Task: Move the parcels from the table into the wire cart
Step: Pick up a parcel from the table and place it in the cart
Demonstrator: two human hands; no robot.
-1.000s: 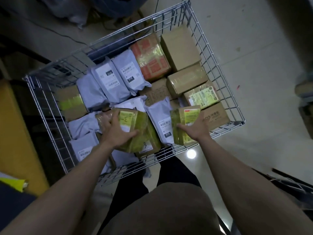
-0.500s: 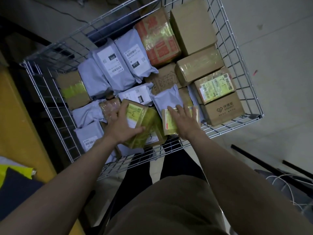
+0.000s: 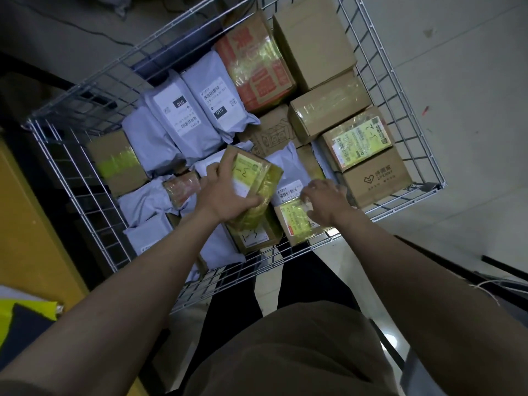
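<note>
The wire cart [image 3: 411, 115] stands on the floor below me, holding several cardboard boxes and grey mailer bags. My left hand [image 3: 225, 192] grips a small box wrapped in yellow tape [image 3: 257, 175], tilted, above another taped box [image 3: 254, 238] near the cart's front. My right hand [image 3: 325, 202] rests with curled fingers on a flat yellow-taped parcel [image 3: 294, 221] lying at the front wire wall, beside a grey mailer [image 3: 288, 181].
A red printed box [image 3: 257, 64] and plain brown boxes [image 3: 311, 41] fill the cart's far right. Grey mailers [image 3: 183, 115] lie along the left. A yellow table edge [image 3: 25, 224] is at my left. Black bars [image 3: 503, 267] lie on the floor at right.
My right hand has lowered its flat yellow parcel down to the cart's front edge. My left hand has kept hold of its box and tilted it a little to the right.
</note>
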